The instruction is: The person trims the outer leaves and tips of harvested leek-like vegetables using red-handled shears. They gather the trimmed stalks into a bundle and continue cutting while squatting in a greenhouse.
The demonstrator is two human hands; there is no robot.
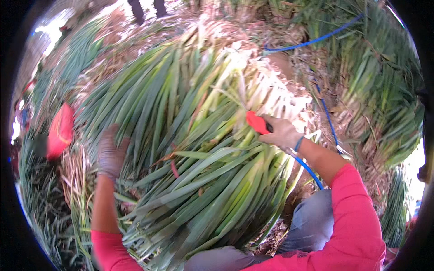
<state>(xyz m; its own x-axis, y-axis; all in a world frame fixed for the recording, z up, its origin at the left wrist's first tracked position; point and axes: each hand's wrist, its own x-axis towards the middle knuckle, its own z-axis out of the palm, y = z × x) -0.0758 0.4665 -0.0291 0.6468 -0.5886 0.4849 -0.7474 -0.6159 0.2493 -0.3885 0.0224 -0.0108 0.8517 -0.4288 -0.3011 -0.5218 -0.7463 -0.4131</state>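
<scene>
A big heap of green onions (199, 180) lies before me, their long green leaves toward me and to the left, their pale root ends toward the far right. My right hand (284, 133), in a light glove, is closed round a red air blow gun (257, 122) above the pale stalks. From that hand a blue air hose (310, 172) trails down toward my knee. My left hand (111, 152), also gloved, lies against the leaves at the heap's left side, thumb and fingers apart. Leaves partly hide its fingertips.
More green onions (379, 104) are piled along the right, with a blue hose (316, 41) crossing at the far right. On the left, a person with a red headcovering (61, 131) is among other onion piles. Someone's dark-trousered legs (147, 9) stand at the far edge.
</scene>
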